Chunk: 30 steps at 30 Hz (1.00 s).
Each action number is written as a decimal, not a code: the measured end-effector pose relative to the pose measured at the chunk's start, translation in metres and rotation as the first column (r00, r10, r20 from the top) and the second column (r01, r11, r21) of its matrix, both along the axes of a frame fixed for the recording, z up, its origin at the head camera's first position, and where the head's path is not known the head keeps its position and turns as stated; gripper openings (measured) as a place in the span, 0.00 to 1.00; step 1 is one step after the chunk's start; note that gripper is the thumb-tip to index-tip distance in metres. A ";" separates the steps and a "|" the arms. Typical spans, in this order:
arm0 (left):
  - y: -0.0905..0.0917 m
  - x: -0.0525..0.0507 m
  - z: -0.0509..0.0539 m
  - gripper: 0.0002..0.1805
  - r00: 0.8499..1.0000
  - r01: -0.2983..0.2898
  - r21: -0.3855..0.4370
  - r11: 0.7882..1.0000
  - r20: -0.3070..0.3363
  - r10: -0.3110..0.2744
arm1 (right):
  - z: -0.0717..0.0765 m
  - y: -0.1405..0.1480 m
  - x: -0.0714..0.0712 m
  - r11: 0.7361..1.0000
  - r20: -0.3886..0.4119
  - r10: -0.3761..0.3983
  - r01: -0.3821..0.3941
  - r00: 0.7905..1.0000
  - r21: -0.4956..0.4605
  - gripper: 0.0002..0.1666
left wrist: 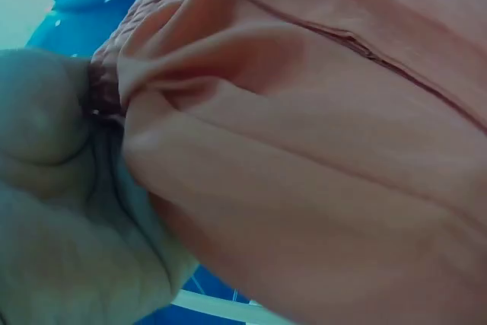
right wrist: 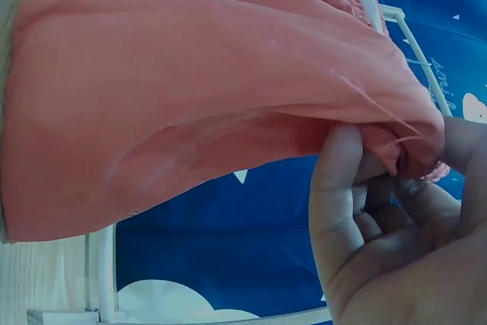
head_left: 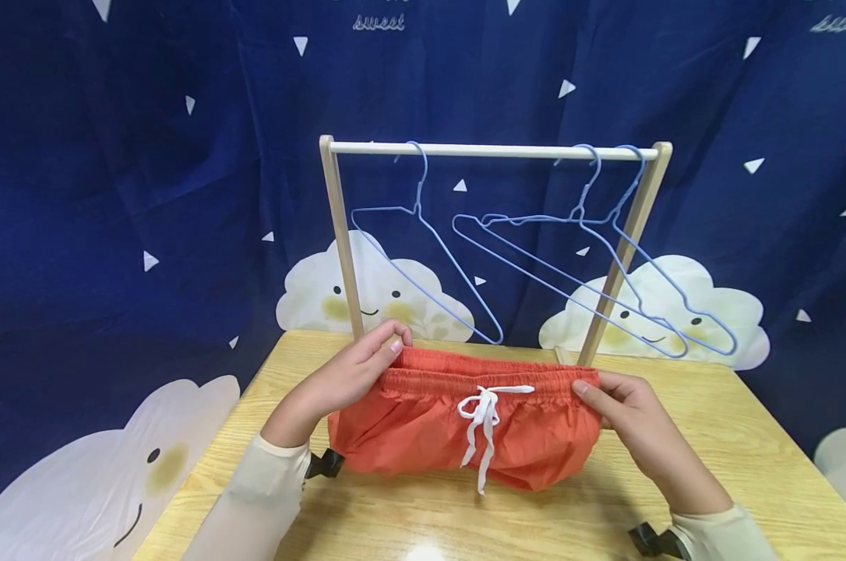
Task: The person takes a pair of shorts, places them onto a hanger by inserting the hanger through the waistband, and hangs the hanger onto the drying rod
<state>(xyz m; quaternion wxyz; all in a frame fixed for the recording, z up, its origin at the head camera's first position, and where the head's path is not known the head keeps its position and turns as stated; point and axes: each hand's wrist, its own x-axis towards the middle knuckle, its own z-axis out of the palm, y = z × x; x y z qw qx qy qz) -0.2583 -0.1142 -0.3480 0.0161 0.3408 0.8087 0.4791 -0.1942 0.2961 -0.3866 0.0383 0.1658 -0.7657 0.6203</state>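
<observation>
Orange-red shorts (head_left: 423, 428) with a gathered elastic waistband and a white drawstring bow (head_left: 486, 409) are held up over the table, waistband on top. At one end of the waistband, my left hand (head_left: 346, 378) pinches the fabric between thumb and fingers. My right hand (head_left: 633, 413) pinches the opposite end, its thumb on the front. In the left wrist view the shorts (left wrist: 304, 127) fill most of the picture beside the left hand (left wrist: 68, 203). The right wrist view shows the right hand's (right wrist: 403, 241) curled fingers at the waistband edge, a leg of the shorts (right wrist: 190, 97) hanging from there.
Behind the shorts stands a small wooden rack with a white rail (head_left: 493, 150). A blue hanger (head_left: 458, 265) hangs toward its left, and two more hangers (head_left: 570, 296) overlap at the right. Light wooden table (head_left: 703, 436) lies beneath; a dark blue curtain (head_left: 149, 156) is behind.
</observation>
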 end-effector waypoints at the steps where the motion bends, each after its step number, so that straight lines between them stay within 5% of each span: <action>1: -0.001 0.000 0.000 0.09 1.000 0.018 -0.003 1.000 0.002 -0.018 | 0.000 0.000 0.000 1.000 0.001 0.002 -0.002 1.000 -0.009 0.13; 8: 0.001 0.003 0.003 0.11 0.993 0.112 0.027 0.993 0.017 -0.113 | -0.001 0.001 -0.001 0.999 0.012 0.008 -0.007 1.000 -0.047 0.15; 15: -0.002 0.006 0.005 0.15 0.999 0.044 -0.007 0.999 0.031 -0.044 | -0.001 0.000 0.000 0.999 0.020 -0.003 0.004 1.000 -0.050 0.15; 22: -0.002 0.008 0.004 0.14 0.998 0.042 -0.084 0.996 0.057 -0.037 | -0.001 0.001 -0.001 1.000 0.058 -0.012 0.011 0.998 0.024 0.12; 30: 0.002 0.011 0.005 0.19 0.997 -0.035 -0.109 0.993 0.065 0.043 | -0.003 0.002 -0.003 0.972 0.123 0.112 -0.134 0.986 0.192 0.23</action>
